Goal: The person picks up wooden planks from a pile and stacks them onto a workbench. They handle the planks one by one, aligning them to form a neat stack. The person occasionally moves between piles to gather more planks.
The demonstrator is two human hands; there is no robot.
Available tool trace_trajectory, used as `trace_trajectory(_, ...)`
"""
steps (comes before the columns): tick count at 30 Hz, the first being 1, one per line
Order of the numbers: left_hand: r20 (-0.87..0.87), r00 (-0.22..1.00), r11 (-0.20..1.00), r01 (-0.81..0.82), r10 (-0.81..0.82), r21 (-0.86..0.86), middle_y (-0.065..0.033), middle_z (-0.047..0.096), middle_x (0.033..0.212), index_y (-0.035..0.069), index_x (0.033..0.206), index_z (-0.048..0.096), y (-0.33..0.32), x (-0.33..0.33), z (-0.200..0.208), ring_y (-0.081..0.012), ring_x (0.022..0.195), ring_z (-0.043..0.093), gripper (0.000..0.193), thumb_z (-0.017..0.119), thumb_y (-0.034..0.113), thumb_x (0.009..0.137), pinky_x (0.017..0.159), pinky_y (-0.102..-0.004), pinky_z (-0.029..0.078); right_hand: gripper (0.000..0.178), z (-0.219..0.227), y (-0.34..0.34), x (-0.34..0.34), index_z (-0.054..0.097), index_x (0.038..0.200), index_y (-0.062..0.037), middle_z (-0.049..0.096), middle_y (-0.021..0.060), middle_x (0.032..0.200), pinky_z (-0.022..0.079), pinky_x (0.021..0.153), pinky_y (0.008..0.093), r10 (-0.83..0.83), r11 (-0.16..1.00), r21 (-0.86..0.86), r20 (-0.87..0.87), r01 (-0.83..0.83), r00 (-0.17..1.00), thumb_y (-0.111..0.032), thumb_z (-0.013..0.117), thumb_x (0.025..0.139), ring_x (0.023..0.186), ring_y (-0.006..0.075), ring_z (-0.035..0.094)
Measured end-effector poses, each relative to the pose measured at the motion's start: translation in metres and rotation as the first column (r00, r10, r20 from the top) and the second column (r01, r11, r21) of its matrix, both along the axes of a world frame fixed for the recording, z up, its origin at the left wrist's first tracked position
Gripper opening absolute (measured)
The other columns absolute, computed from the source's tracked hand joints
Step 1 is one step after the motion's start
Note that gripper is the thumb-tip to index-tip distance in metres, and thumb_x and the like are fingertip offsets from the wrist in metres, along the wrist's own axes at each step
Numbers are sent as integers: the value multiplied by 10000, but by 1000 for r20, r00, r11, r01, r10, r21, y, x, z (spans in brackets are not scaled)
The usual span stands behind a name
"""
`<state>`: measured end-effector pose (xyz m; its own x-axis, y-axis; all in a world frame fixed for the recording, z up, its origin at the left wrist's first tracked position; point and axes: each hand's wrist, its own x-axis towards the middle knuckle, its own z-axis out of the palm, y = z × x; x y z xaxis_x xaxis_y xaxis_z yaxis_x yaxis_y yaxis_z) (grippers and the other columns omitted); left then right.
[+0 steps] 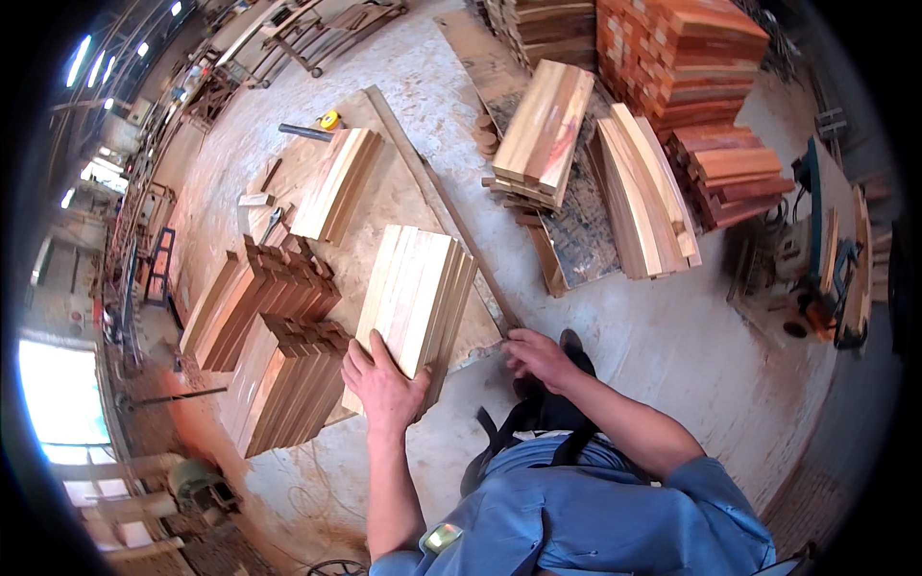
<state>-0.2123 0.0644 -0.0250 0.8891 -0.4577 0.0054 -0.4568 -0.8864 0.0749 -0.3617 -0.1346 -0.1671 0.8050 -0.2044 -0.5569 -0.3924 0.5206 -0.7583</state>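
The fisheye rim blacks out the corners, and the far stacks at the top edge are cut off, so their full height cannot be read. The near end of the slat stack [415, 293] is covered by the left hand [384, 384], and the machine [826, 259] at the right is too dark and bent to make out in detail. The slat stack lies on a board [403, 182] on the dusty floor [672, 336], just right of two piles of darker wood pieces [279, 336]. The left hand lies flat and spread over the stack's near end, fingers on top, thumb at the right edge, pressing rather than gripping. The right hand [536, 355] is loosely curled, fingers half bent, holding nothing, its fingertips just at the board's near corner; whether they touch it is unclear. A yellow tape measure [329, 120] lies well beyond.
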Motion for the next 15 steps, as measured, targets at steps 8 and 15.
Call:
trace_trajectory(8,-22,1000,998,-9,7,-58,-365,323,1471,0,1478,356,6,2,1,-511,1357,305,988,794,382,678,1156,-571,217,430,1,-56,-91,480,1383,39,673,142,1113,576,671,297,-208,978,-18,-181,209,961,-175,559,1017,827,180,660)
trace_trajectory(15,20,1000,996,-1,3,-90,-398,290,1480,6,1491,338,11,3,-1,-546,1378,286,1032,832,395,672,1108,-612,251,379,-9,-69,-125,498,1345,18,671,139,1076,584,644,314,-263,963,-7,-238,269,935,-182,548,1028,808,180,672)
